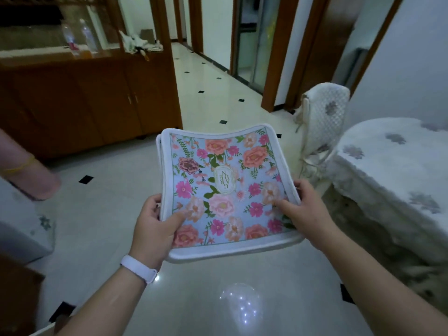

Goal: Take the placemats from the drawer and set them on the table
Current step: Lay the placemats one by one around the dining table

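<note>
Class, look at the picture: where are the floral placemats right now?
Centre of the head view: the placemats are held above the floor between the left hand and right hand, left of the covered table.

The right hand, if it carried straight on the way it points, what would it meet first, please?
The right hand points forward and left across the placemats it grips. Past them the way looks free over the floor, though depth is unclear; the table lies off to its right.

We see soft cloth placemats [225, 187], a matt floral print bound in white piping. The floor [198, 299] is glossy polished tile reflecting lamps. The cabinet [80, 100] is smooth varnished wood; the tabletop [392, 166] wears white textured fabric. The wristband [138, 268] looks smooth, matt plastic.
</note>
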### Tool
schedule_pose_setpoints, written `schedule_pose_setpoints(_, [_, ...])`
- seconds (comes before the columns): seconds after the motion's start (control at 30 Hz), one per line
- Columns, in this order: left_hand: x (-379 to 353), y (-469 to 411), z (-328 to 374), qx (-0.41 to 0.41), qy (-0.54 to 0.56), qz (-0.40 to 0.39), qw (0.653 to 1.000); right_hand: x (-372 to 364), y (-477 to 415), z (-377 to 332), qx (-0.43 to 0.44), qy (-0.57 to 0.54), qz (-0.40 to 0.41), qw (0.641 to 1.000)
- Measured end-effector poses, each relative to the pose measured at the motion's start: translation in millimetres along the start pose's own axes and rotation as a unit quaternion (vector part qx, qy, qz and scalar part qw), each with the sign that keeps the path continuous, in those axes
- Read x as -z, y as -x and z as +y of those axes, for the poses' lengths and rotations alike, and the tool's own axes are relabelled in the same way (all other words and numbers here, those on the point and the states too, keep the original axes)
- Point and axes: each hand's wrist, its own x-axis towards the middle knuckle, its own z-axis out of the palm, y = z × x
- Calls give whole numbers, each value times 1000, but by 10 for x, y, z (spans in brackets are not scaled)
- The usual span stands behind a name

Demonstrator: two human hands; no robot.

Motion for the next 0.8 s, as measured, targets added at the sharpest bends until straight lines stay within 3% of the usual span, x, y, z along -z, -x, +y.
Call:
schedule_pose_setpoints(0.37, [-1983,-24,-114,11,-39,-158,987,1694,59,736,-51,-32,144,988])
schedule_pose_setpoints(0.8, [-3663,-667,-609,66,-53,-342,936,2540,-170,1236,-161,2,316,935])
